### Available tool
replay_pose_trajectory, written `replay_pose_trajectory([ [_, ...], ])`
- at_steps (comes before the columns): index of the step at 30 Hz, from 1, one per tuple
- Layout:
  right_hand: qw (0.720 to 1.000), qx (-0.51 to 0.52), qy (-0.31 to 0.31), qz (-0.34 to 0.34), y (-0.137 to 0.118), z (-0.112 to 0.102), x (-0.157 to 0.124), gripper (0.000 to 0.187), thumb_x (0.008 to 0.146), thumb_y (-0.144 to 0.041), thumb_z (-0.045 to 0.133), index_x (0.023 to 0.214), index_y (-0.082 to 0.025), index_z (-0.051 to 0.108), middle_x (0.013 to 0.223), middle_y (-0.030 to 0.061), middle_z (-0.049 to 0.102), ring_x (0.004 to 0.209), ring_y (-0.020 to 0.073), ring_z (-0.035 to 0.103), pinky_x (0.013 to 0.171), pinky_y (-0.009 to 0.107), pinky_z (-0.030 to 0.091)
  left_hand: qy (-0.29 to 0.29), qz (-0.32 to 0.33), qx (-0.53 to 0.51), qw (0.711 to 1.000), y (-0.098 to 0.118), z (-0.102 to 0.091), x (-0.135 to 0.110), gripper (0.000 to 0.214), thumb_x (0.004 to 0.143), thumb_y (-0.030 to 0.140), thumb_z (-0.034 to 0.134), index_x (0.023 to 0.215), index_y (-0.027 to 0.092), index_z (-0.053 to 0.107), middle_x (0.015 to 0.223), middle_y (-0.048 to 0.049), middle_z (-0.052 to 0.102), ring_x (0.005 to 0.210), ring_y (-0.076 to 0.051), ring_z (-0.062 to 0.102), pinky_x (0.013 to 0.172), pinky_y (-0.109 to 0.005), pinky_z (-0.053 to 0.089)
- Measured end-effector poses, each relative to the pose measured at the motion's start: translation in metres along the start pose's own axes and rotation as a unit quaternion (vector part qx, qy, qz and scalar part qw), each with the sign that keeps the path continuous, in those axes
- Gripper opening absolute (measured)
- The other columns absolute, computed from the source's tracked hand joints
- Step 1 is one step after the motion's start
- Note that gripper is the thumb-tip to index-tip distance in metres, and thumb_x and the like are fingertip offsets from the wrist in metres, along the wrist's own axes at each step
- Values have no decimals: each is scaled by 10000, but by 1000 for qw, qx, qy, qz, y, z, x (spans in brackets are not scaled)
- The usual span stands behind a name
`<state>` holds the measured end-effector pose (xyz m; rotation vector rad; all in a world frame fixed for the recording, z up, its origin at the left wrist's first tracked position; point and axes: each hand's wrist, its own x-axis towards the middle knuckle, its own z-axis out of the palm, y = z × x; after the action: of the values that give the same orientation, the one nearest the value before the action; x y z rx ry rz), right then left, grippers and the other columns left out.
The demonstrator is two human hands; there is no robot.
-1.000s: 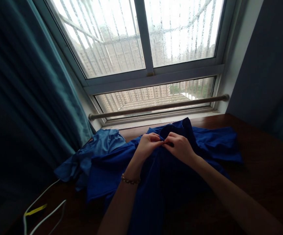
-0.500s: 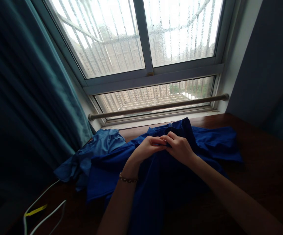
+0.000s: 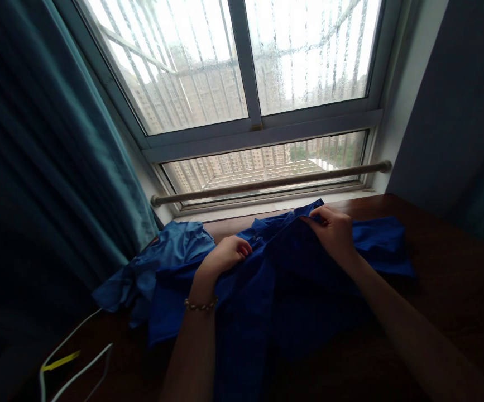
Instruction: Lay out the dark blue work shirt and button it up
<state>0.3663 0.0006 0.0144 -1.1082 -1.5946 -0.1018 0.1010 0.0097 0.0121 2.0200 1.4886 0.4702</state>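
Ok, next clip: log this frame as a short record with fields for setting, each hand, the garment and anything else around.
setting: dark wooden table under a window
left hand: left hand, pinching a fold of the blue garment; beaded bracelet on the wrist
right hand: right hand, gripping the garment's far edge near the sill
garment: spread and rumpled across the table, hands set apart on it
other: teal curtain at left; white cable with a yellow tag; metal rail along the sill

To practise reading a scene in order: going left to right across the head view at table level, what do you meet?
White cable → light blue cloth → left hand → right hand → bare brown table.
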Motion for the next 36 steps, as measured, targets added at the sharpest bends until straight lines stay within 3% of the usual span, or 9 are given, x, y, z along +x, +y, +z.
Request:
replay_pose_trajectory([
  [5, 1000, -7, 2, 3, -3, 3, -3, 250, 792, -366, 516, 642, -177, 585, 583, 2, 523, 504, 117, 448, 525, 254, 336, 128, 85, -9, 988, 30, 17, 1, 145, 654, 200, 587, 745, 169, 695, 723, -52, 659, 684, -175, 569, 616, -233, 391],
  [8, 1000, -18, 8, 11, -3, 3, -3, 253, 782, -382, 523, 644, -180, 588, 554, -6, 500, 491, 117, 440, 514, 256, 329, 69, 153, -68, 984, 56, 33, -5, 212, 695, 338, 598, 779, 171, 697, 769, -51, 668, 722, -182, 579, 630, -232, 394],
  [13, 1000, -23, -8, 12, -3, 4, -3, 213, 752, -363, 566, 647, -179, 589, 563, -12, 499, 501, 114, 451, 534, 252, 346, -19, 164, -93, 982, 69, 47, -9, 260, 644, 353, 652, 815, 161, 692, 776, -46, 657, 725, -182, 575, 637, -236, 411],
  [18, 999, -21, -22, 32, 4, 9, -3, 192, 744, -343, 566, 657, -177, 600, 575, -2, 530, 510, 124, 479, 534, 257, 357, 68, 178, -80, 978, 66, 46, -6, 255, 624, 197, 639, 876, 184, 671, 926, -56, 607, 860, -185, 542, 717, -235, 409],
  [20, 999, -12, -21, 47, 8, 10, -3, 194, 737, -350, 567, 656, -178, 605, 568, -1, 540, 508, 128, 490, 525, 257, 364, 104, 174, -55, 978, 65, 46, -6, 188, 609, 173, 630, 793, 174, 669, 854, -45, 599, 806, -173, 535, 694, -233, 402],
  [25, 996, 41, -48, 67, 17, 15, -3, 150, 731, -295, 569, 825, -185, 609, 667, 15, 604, 588, 157, 565, 591, 285, 448, 1, 125, -120, 985, 60, 46, -3, 117, 671, 242, 580, 676, 132, 616, 600, 1, 542, 575, -113, 483, 523, -206, 363],
  [30, 996, 61, -64, -22, 9, 15, -5, 540, 649, -208, 665, 1151, -192, 469, 1054, 103, 555, 971, 248, 530, 828, 403, 442, -26, 17, -336, 941, 60, 37, -2, 215, 621, 292, 662, 722, 125, 573, 625, 9, 529, 553, -91, 496, 513, -199, 406],
  [33, 989, 84, -90, -79, -4, 11, -8, 328, 721, -196, 609, 1043, -207, 546, 1014, 81, 562, 982, 224, 516, 863, 382, 420, -35, -18, -427, 903, 58, 30, -2, 274, 579, 288, 717, 729, 124, 559, 651, 9, 539, 557, -81, 515, 539, -203, 427],
  [36, 958, 166, -200, -119, -13, 7, -10, 134, 780, -231, 561, 906, -204, 597, 864, 38, 598, 820, 161, 566, 745, 297, 465, -41, -16, -472, 881, 56, 26, -3, 288, 572, 274, 737, 727, 115, 553, 645, 9, 543, 562, -73, 524, 569, -204, 437],
])
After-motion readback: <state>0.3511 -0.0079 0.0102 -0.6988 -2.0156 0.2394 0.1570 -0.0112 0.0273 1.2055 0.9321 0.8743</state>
